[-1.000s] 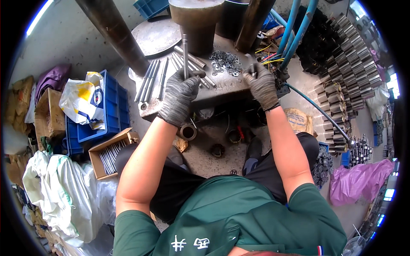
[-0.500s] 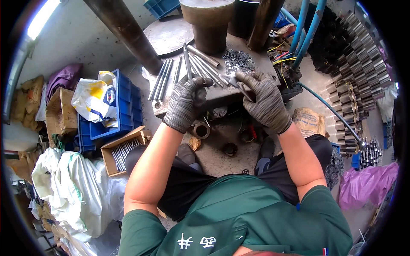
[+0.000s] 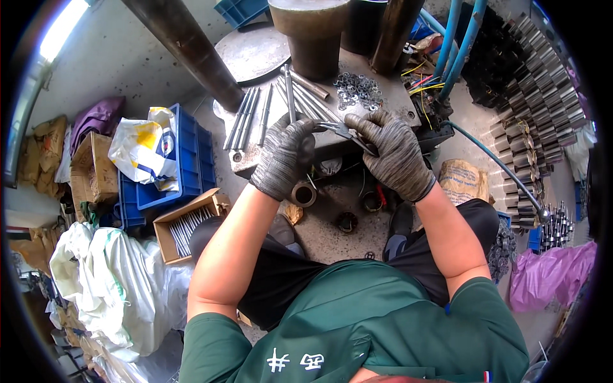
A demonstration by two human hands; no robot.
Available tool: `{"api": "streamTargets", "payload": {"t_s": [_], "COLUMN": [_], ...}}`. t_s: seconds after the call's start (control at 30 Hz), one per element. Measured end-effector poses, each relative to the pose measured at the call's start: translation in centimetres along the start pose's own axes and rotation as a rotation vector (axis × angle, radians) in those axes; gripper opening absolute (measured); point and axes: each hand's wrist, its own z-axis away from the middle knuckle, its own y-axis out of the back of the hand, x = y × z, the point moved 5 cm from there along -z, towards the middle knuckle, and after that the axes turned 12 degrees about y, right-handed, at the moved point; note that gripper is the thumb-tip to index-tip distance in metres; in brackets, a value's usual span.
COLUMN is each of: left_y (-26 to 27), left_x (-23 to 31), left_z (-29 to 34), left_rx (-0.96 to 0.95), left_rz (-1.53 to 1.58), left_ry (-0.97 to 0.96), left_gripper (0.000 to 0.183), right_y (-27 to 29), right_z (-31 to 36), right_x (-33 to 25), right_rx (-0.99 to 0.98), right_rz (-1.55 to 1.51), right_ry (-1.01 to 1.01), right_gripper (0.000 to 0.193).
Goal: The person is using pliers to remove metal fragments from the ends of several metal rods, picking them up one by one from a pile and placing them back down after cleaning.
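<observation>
My left hand, in a grey knit glove, is closed around a slim metal rod that sticks up past the fingers. A pair of pliers is gripped in my right hand, gloved the same way. The pliers' nose reaches left to the fingertips of my left hand; whether a ring sits at the tips is too small to tell. Beyond my hands, more metal rods lie on the steel bench. To their right is a pile of small dark metal rings.
A thick brown column and a heavy round steel block stand on the bench. Blue hoses and loose wires are at the right. Left are a blue crate and a carton of rods. Metal cylinders are stacked far right.
My right hand has moved slightly left, bringing the pliers up to my left hand. The rod in my left hand has shifted a little to the right.
</observation>
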Motion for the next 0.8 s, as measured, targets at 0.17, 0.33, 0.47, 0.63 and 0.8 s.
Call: {"api": "streamTargets", "payload": {"t_s": [0.17, 0.33, 0.47, 0.63, 0.8], "left_y": [-0.1, 0.1, -0.1, -0.2, -0.7], "left_x": [0.0, -0.2, 0.2, 1.1, 1.4], "left_z": [-0.1, -0.2, 0.2, 1.0, 1.4], "left_rx": [0.015, 0.000, 0.001, -0.052, 0.049], "left_rz": [-0.005, -0.060, -0.150, -0.173, -0.418], "left_ry": [0.016, -0.005, -0.090, -0.176, -0.210], "left_gripper": [0.010, 0.012, 0.025, 0.041, 0.033], "right_y": [-0.3, -0.1, -0.2, 1.7, 2.8], "right_z": [0.2, 0.2, 1.0, 1.0, 2.0], "right_x": [0.1, 0.0, 1.1, 3.0, 4.4], "right_rx": [-0.019, -0.069, -0.003, 0.044, 0.085], "right_rz": [0.028, 0.064, -0.053, -0.333, -0.351], "right_ry": [-0.005, -0.016, -0.096, -0.382, -0.374], "right_gripper": [0.058, 0.054, 0.054, 0.043, 0.047]}}
